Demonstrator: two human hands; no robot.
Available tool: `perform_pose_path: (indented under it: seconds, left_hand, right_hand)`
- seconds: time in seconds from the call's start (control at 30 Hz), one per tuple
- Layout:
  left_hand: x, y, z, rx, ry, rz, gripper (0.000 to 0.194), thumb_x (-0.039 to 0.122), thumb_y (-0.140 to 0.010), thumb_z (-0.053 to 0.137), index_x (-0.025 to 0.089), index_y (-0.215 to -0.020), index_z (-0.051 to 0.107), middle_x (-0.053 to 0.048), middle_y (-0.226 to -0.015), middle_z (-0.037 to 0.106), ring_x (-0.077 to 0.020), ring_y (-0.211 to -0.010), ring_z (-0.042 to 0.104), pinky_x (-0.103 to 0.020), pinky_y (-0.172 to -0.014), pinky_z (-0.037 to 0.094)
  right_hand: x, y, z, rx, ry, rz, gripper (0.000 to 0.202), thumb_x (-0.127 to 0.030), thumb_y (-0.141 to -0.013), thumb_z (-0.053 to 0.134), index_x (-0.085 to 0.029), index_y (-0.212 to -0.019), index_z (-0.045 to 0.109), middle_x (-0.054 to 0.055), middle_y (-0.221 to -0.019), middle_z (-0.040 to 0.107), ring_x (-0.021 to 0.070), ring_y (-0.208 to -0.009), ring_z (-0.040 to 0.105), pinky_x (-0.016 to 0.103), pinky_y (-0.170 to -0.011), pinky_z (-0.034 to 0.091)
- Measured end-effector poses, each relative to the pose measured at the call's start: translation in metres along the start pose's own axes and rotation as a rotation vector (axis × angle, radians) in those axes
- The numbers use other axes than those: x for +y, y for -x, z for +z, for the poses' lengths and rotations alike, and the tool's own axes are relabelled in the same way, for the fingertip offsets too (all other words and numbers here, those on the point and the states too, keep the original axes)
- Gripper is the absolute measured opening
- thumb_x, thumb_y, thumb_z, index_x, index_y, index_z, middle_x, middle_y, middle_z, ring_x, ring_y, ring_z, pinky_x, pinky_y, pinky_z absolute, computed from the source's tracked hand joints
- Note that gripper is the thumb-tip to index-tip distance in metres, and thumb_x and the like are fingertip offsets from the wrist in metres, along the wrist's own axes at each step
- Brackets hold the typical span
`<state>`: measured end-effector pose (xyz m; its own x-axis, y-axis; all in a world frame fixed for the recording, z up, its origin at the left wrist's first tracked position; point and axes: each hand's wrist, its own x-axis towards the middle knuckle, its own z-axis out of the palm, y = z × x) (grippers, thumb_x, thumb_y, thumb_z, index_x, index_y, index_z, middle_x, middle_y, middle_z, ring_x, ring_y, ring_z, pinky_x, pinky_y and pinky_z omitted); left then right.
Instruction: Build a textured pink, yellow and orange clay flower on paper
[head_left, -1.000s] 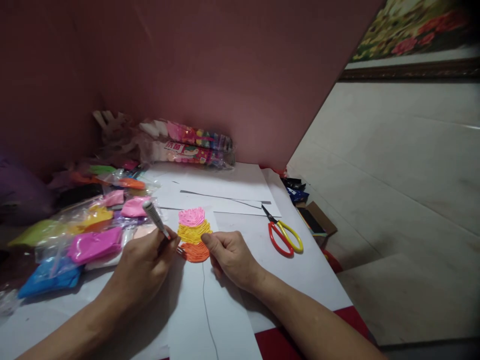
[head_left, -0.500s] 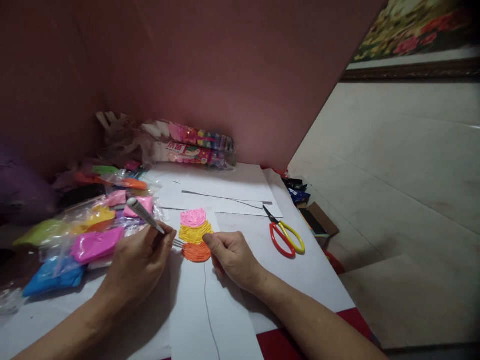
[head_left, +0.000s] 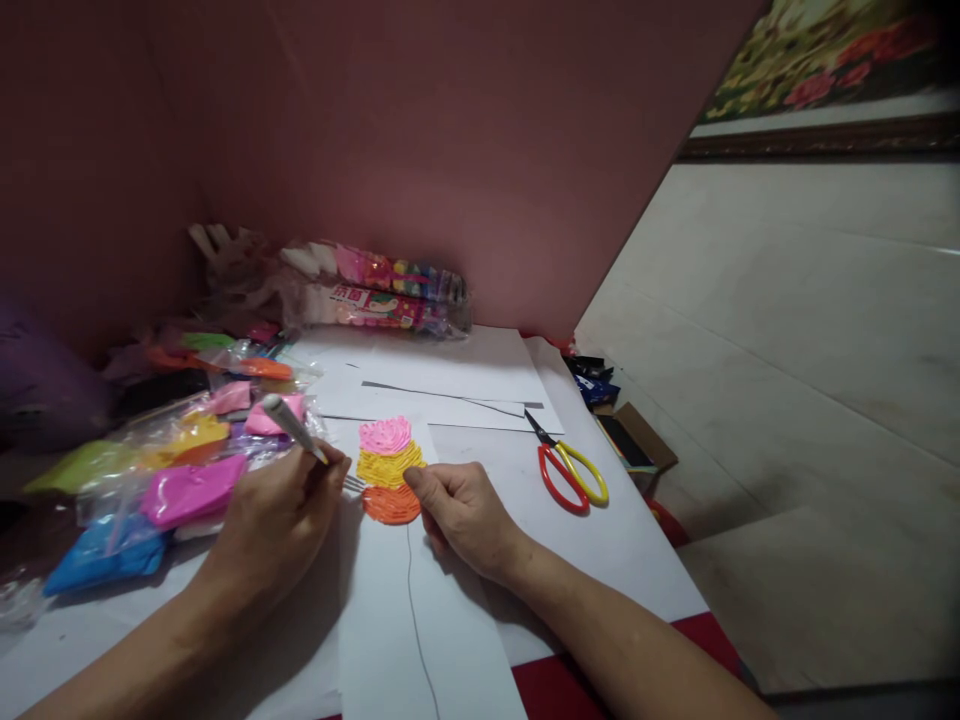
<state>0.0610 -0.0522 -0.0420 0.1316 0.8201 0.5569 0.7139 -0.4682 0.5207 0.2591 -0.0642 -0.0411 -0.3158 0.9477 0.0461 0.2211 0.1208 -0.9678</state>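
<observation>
A white paper strip (head_left: 427, 620) with a thin drawn line bears textured clay patches: pink (head_left: 386, 435) on top, yellow (head_left: 390, 464) in the middle, orange (head_left: 392, 506) below. My left hand (head_left: 281, 525) is closed around a fork-like tool (head_left: 296, 425) with a pale handle; its thin prongs point at the left edge of the clay, near the orange patch. My right hand (head_left: 469, 520) has thumb and fingers pressed together at the right edge of the clay and strip; what lies between them, if anything, is hidden.
Scissors (head_left: 566, 470) with red and yellow handles lie right of the strip. Bagged coloured clay (head_left: 191, 490) covers the left side. White sheets (head_left: 450, 365) and plastic packs (head_left: 382, 295) lie at the back, against the pink wall (head_left: 420, 130).
The handle of the tool in my left hand has turned slightly and shifted a little to the right. My right hand has hardly moved.
</observation>
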Motion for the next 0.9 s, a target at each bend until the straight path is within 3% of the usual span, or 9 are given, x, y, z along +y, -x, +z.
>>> perform_pose_path:
  seconds: [0.13,0.33,0.6,0.9]
  left_hand:
    - [-0.0012,0.0001,-0.0016,0.068,-0.059,0.003,0.009,0.027,-0.084,0.05,0.02,-0.08,0.054,0.004,-0.055,0.054,-0.0116,-0.043,0.049,-0.025,-0.047,0.036]
    - [-0.0012,0.0011,0.0017,-0.054,0.001,0.048,0.012,0.024,-0.086,0.047,0.019,-0.077,0.054,0.002,-0.06,0.058,-0.0131,-0.048,0.054,-0.025,-0.049,0.039]
    - [0.002,0.0021,-0.0013,0.009,-0.042,0.137,0.01,0.02,-0.085,0.048,0.02,-0.077,0.053,0.004,-0.058,0.055,-0.0119,-0.046,0.051,-0.025,-0.047,0.037]
    - [0.0062,0.004,-0.0017,-0.051,0.091,0.127,0.008,0.024,-0.086,0.05,0.02,-0.081,0.056,0.002,-0.06,0.058,-0.0129,-0.05,0.054,-0.025,-0.049,0.041]
  right_hand:
    - [0.0011,0.0001,0.0002,0.008,-0.008,0.005,0.054,-0.055,-0.09,0.043,-0.019,-0.049,0.042,-0.004,-0.037,0.042,0.0062,-0.035,0.039,0.019,-0.039,0.034]
    - [0.0013,-0.0001,-0.0001,0.014,-0.004,-0.003,0.056,-0.055,-0.09,0.043,-0.018,-0.048,0.042,-0.005,-0.037,0.041,0.0056,-0.035,0.039,0.019,-0.041,0.034]
    - [0.0011,-0.0001,0.0002,0.008,0.004,0.005,0.055,-0.056,-0.09,0.042,-0.018,-0.049,0.042,-0.005,-0.038,0.042,0.0059,-0.035,0.04,0.019,-0.04,0.034]
    - [0.0017,-0.0004,0.0,0.012,-0.013,0.004,0.055,-0.055,-0.09,0.043,-0.018,-0.048,0.044,-0.004,-0.037,0.043,0.0059,-0.035,0.039,0.019,-0.041,0.034]
